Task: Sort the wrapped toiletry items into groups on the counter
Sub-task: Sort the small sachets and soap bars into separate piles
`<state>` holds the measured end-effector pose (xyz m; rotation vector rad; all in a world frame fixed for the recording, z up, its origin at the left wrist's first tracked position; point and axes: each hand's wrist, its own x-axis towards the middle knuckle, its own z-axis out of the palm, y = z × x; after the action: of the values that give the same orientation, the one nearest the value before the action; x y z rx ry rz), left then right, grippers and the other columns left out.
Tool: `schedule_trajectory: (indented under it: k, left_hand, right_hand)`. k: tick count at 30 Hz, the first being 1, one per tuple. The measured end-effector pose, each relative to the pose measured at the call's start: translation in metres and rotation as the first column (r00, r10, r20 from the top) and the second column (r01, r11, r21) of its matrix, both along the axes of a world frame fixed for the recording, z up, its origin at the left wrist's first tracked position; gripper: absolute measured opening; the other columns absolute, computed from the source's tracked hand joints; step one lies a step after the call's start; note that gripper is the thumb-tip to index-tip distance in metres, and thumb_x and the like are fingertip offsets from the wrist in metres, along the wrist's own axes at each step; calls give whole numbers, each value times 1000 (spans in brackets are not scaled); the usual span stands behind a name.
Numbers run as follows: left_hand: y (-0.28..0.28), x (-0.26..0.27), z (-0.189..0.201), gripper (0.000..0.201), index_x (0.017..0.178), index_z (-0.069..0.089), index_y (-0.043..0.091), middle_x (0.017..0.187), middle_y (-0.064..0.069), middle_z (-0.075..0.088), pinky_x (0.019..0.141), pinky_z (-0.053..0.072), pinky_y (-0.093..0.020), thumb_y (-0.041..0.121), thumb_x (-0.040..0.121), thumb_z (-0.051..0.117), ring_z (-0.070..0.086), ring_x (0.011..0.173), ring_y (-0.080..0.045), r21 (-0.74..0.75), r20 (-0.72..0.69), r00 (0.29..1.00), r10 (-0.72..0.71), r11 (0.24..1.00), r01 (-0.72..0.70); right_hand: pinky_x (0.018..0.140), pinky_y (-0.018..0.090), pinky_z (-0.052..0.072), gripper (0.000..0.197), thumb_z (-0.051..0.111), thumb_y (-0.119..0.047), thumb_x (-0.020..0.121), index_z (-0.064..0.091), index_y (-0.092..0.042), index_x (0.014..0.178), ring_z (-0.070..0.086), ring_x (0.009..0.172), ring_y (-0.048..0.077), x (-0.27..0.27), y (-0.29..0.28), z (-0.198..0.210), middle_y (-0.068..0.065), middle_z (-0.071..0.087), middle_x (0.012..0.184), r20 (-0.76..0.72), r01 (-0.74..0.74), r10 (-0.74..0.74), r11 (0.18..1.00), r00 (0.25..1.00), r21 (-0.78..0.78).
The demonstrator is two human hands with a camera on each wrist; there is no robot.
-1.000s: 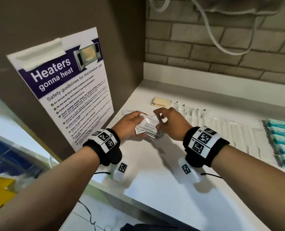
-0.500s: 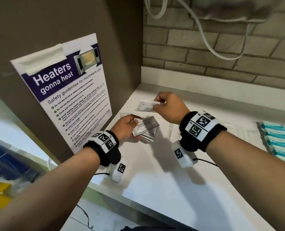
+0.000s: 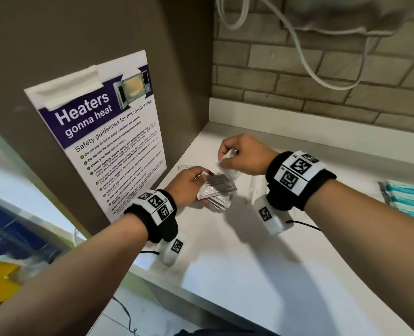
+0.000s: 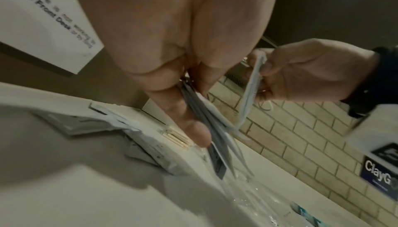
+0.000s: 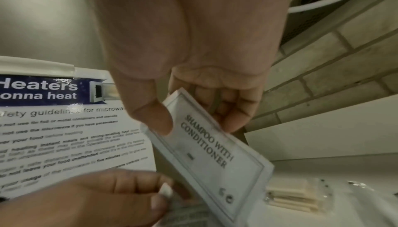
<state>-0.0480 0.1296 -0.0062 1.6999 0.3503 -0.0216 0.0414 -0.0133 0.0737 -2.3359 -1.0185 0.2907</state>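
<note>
With the right hand (image 3: 243, 154) pinching one shampoo sachet (image 5: 212, 150) above the bench (image 3: 261, 275) and the left hand (image 3: 189, 185) gripping a loose fanned stack (image 3: 217, 190), slick sachets could slip out and mix groups.

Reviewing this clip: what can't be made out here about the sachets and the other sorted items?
- Stack of sachets: the count; left hand covers them in head view, edge-on in left wrist view.
- Teal packets: cut off by the head view's right edge.
- Sachet in right hand: small print blurred.
- Clear wrappers: contents lost to glare.
</note>
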Motion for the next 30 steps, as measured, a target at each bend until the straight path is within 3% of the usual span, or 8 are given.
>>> schedule_trajectory:
  k: [5, 7, 11, 17, 21, 23, 28, 30]
  left_hand:
    - [-4, 2, 2, 28, 96, 62, 23, 93, -6, 71, 73, 56, -56, 7, 101, 39, 70, 78, -39, 47, -16, 999, -41, 998, 42]
    - [-3, 0, 3, 28, 101, 64, 19, 90, -8, 73, 66, 60, -46, 5, 100, 40, 71, 75, -35, 22, 17, 999, -52, 998, 51]
    - [4, 0, 2, 21, 108, 63, 3, 83, -8, 68, 50, 54, -22, 4, 102, 42, 69, 63, -10, -32, 100, 995, -3, 999, 7]
    - [8, 6, 0, 27, 112, 61, -2, 95, -17, 66, 51, 57, -29, 17, 103, 44, 67, 74, -21, -173, 60, 993, 97, 981, -86]
    - [4, 11, 0, 25, 105, 65, 7, 94, -13, 67, 62, 58, -35, 28, 99, 52, 67, 82, -25, -234, -8, 1000, 26, 972, -27]
    - [2, 10, -2, 10, 103, 63, 12, 93, -10, 65, 56, 56, -29, 12, 94, 57, 65, 80, -19, -178, -3, 1000, -14, 984, 13]
    - [4, 8, -7, 34, 107, 61, 20, 108, -17, 66, 70, 57, -33, -7, 90, 51, 66, 87, -25, -111, 53, 996, -65, 991, 71]
    - [3, 5, -10, 44, 116, 57, 29, 115, -14, 61, 81, 55, -33, -6, 89, 55, 62, 100, -24, -83, 106, 989, -101, 990, 110]
  right_hand:
    - [71, 26, 44, 33, 59, -2, 79, 62, -17, 109, 49, 73, 14, -8, 15, -13, 1, 59, 93, 20, -108, 111, 987, 994, -118]
    - [72, 26, 46, 39, 58, 1, 79, 56, -15, 115, 53, 77, 17, -9, 16, -18, 0, 57, 98, -14, -72, 71, 995, 997, -75]
    - [78, 32, 51, 41, 63, 3, 76, 56, -14, 112, 63, 89, 22, -7, 13, -26, -3, 58, 102, -50, -65, 62, 996, 997, -67]
    - [79, 31, 53, 34, 67, -7, 79, 60, -14, 111, 65, 90, 20, -10, 11, -39, -5, 62, 103, -12, -52, 52, 998, 999, -38]
    - [78, 27, 46, 41, 75, -15, 74, 59, -16, 111, 58, 92, 16, -6, 9, -46, -7, 59, 101, 33, -27, 29, 998, 999, -56]
    - [86, 31, 49, 47, 77, -22, 75, 56, -17, 117, 57, 98, 16, -4, 6, -49, -5, 57, 109, 5, -7, 7, 998, 1000, -66]
    - [95, 31, 47, 78, 77, -34, 77, 34, -16, 139, 58, 110, 19, -8, -11, -56, 0, 53, 128, -236, 5, -41, 988, 971, -153]
    - [88, 30, 47, 75, 77, -34, 76, 37, -14, 136, 58, 105, 21, -12, -18, -60, 3, 59, 121, -168, -25, -22, 962, 986, -271]
